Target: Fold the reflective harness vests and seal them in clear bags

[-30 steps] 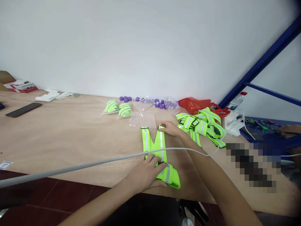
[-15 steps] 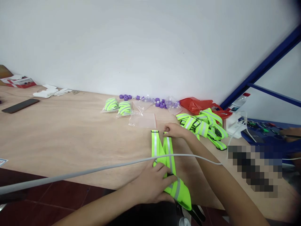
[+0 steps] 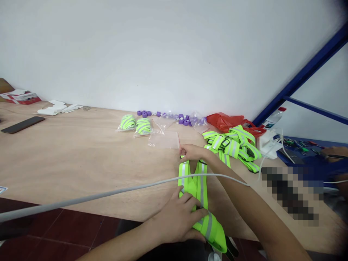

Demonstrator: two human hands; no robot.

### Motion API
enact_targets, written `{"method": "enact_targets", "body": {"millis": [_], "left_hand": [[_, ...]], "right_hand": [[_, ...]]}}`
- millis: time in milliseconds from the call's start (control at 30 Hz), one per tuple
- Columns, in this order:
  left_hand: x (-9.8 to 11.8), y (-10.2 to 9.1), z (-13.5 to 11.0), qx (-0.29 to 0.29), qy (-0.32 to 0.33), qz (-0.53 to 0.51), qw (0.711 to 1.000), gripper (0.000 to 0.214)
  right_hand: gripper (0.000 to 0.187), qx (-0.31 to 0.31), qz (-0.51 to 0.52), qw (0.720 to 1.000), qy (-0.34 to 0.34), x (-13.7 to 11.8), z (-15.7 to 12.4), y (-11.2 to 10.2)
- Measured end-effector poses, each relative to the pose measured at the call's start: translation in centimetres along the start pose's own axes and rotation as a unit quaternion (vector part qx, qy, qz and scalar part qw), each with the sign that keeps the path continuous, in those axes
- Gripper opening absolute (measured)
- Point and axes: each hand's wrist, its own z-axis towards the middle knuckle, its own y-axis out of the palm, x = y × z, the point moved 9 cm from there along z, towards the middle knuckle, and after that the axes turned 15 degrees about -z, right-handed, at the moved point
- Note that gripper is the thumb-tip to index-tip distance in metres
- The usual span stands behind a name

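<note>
Two yellow-green reflective straps (image 3: pixel 202 181) with grey stripes run side by side toward the table's front edge, joining in a wider part below. Across that lower part lies my left hand (image 3: pixel 185 214), its fingers curled over the fabric and pressing it. My right hand (image 3: pixel 190 152) pinches the far end of the left strap, at a small black buckle. The right strap's looped end lies just beside my right wrist. Just beyond my right hand is a flat clear plastic bag (image 3: pixel 164 140). A white cable (image 3: pixel 152 185) crosses the view above the straps.
Two bagged strap bundles (image 3: pixel 143 126) and several purple rolls (image 3: pixel 144 113) line the wall side. At right lie a heap of reflective straps (image 3: pixel 233 145), a red plastic bag (image 3: pixel 225 121) and a bottle (image 3: pixel 276 117). A dark phone-like slab (image 3: pixel 23 124) lies left. Another person's hand (image 3: pixel 335 154) shows far right.
My right hand has shifted left, from the right strap's end to the left strap's end. My left hand stays on the lower part, which has slid slightly right and nearer.
</note>
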Motion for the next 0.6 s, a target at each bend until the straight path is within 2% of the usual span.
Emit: {"method": "enact_targets", "body": {"millis": [200,433,600], "left_hand": [[-0.1,0.0,0.0,0.006,-0.014,0.004,1.000,0.064],[-0.6,0.0,-0.4,0.024,-0.045,0.006,0.999,0.064],[-0.9,0.1,-0.4,0.018,-0.074,0.014,0.997,0.066]], "right_hand": [[0.016,0.020,-0.010,1.000,-0.019,0.4,0.0,-0.4],[0.025,0.123,-0.020,0.991,-0.055,0.1,0.6,-1.2],[0.020,0.158,-0.038,0.986,-0.047,0.2,1.4,-1.7]]}}
